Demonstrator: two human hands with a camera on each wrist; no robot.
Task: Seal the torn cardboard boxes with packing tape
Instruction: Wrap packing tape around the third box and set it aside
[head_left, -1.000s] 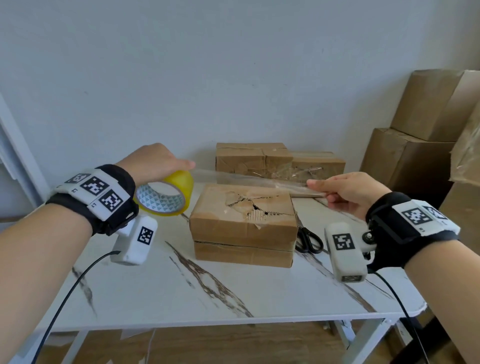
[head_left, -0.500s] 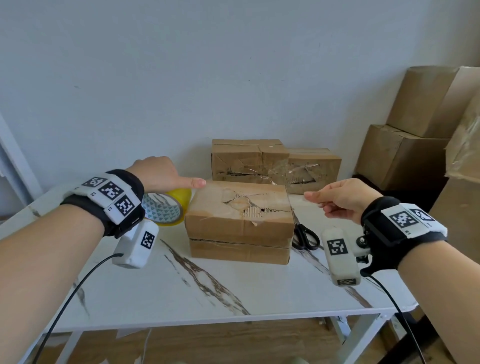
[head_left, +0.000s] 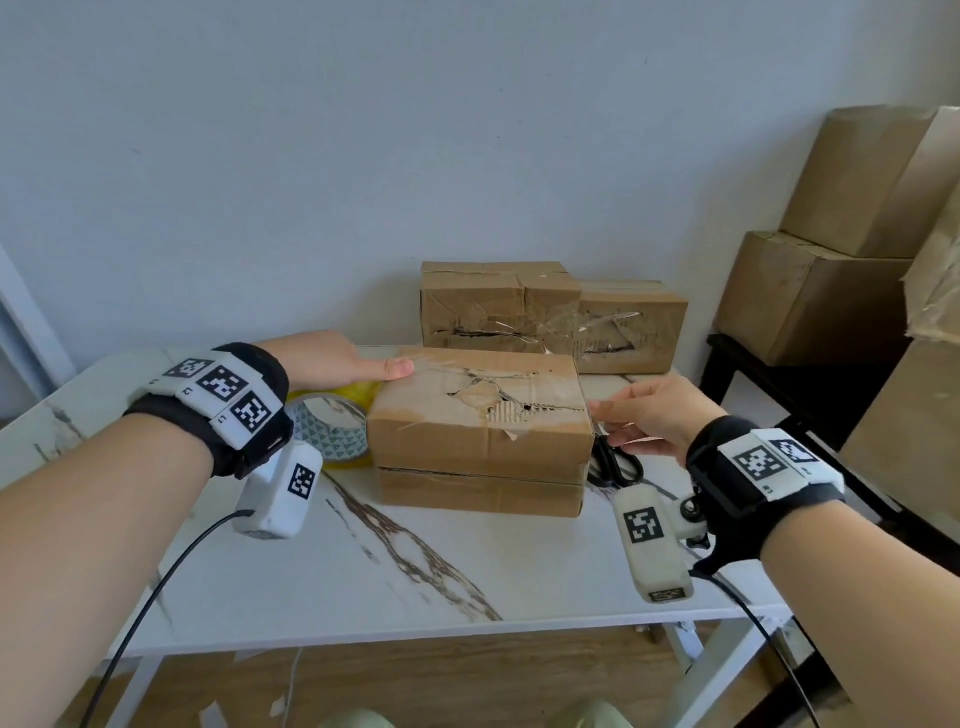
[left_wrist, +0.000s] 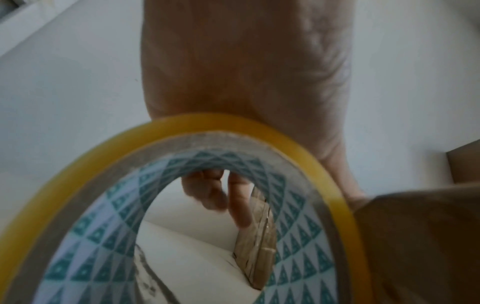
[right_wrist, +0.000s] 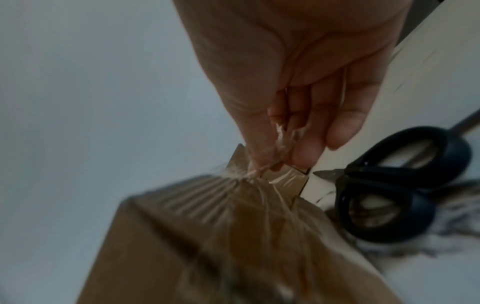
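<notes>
A: The left hand is gripping the tape roll against the torn box's left end on the table.

B: And the right hand is pinching the tape strip at the box's right edge.

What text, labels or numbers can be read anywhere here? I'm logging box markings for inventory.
None can be read.
Wrist bands: black-and-white square code markers, with tiny characters beside them too small to read.
Torn box: no print visible.
Tape roll core: teal triangle pattern only, no words.
Back boxes: no legible print.
</notes>
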